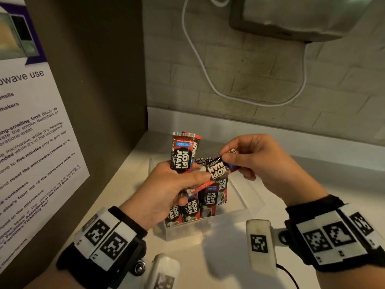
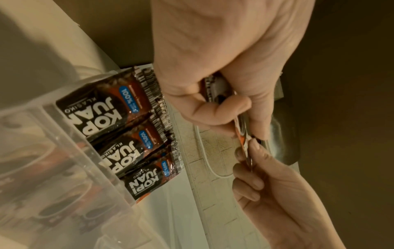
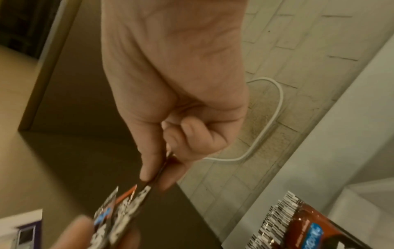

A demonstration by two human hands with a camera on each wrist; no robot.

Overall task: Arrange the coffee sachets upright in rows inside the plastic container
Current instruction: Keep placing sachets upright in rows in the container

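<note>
Pinching 1 sachet with right hand to pull it from the bunch gripped in left hand, above the container, ready to stand beside the near row

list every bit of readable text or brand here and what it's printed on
"KOPI JUAN": on the sachets in the left hand, e.g. upright sachet.
"KOPI JUAN": sideways sachet pinched by the right hand.
"KLASIKO", "100%": sachets in the container; smaller print blurred.
"...owave use", "five minutes", "reset the microwave controls": wall notice, cut off at left.
Wristband markers: patterns, no words.
</note>
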